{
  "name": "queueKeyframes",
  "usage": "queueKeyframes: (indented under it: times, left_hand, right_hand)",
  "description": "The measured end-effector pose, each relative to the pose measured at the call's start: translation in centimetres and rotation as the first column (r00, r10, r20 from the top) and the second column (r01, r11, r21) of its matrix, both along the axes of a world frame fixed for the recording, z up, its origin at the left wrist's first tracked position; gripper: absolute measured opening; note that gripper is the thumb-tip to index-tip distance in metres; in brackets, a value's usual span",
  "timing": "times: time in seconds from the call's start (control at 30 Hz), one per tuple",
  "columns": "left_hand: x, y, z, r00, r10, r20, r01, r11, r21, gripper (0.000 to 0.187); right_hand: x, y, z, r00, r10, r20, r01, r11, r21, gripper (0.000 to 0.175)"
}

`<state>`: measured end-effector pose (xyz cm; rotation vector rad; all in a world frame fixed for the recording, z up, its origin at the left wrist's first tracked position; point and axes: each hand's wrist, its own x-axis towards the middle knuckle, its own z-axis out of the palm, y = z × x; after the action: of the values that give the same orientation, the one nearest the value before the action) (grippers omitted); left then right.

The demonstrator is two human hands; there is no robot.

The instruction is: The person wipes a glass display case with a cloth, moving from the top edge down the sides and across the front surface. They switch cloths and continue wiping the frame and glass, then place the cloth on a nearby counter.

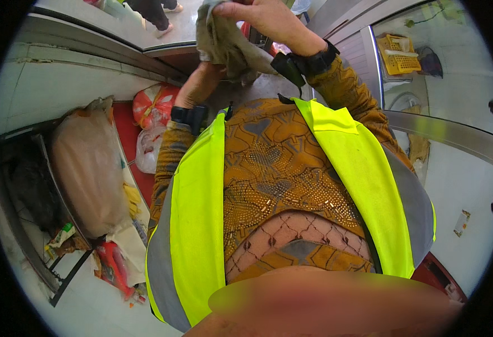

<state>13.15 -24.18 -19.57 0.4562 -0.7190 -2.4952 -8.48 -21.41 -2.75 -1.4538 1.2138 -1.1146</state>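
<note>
A grey-green cloth hangs bunched in front of me at the top of the view. My right hand grips its upper end, with the thumb pressed on the fabric. Lower down, my left hand holds the cloth's left side, and the folds hide most of its fingers. Each wrist wears a black strap with a small device on it.
Left of me are a red and white tied bag, a clear plastic bag and a large plastic-wrapped bundle by a dark metal frame. A yellow basket shows behind right-hand glass. Another person's legs stand beyond the doorway.
</note>
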Motion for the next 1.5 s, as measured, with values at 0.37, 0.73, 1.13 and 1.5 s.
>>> queueKeyframes:
  times: [0.37,0.73,1.13,1.5]
  left_hand:
    - [0.9,2.2,3.6,0.949,0.166,0.268,-0.095,0.962,-0.257,0.044]
    - [1.4,2.2,6.2,0.940,0.025,0.341,0.115,0.916,-0.384,0.054]
    - [7.0,2.8,0.9,0.831,0.091,0.549,0.023,0.980,-0.197,0.091]
    - [4.1,-1.0,5.6,0.855,0.391,0.340,-0.370,0.920,-0.128,0.041]
  right_hand:
    - [-2.4,3.2,-3.6,0.560,-0.256,-0.788,0.131,0.966,-0.221,0.057]
    - [1.3,7.3,-9.9,0.989,0.114,0.090,-0.136,0.943,0.302,0.073]
    - [1.8,3.8,-10.5,0.870,-0.217,0.442,0.019,0.911,0.411,0.020]
    - [2.2,4.3,-8.6,0.967,-0.168,-0.190,0.129,0.970,-0.204,0.032]
